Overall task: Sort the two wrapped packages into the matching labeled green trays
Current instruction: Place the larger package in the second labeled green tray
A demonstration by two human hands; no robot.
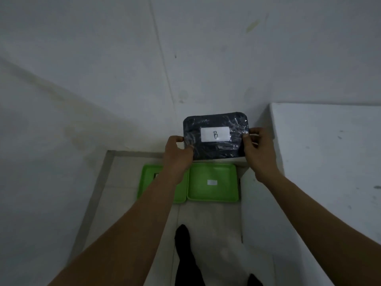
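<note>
I hold a dark package [215, 149] wrapped in clear film up in the air, its white label with the letter B facing me. My left hand [178, 151] grips its left edge and my right hand [257, 149] grips its right edge. Below it, two green trays lie side by side on the floor. The right tray [213, 193] holds only a small white label that I cannot read. The left tray [146, 182] is partly hidden by my left forearm; something dark with a label shows inside it.
White walls meet in a corner behind the trays. A white ledge [329, 162] rises on the right, close to the right tray. My legs in dark trousers [185, 254] stand on the pale tiled floor in front of the trays.
</note>
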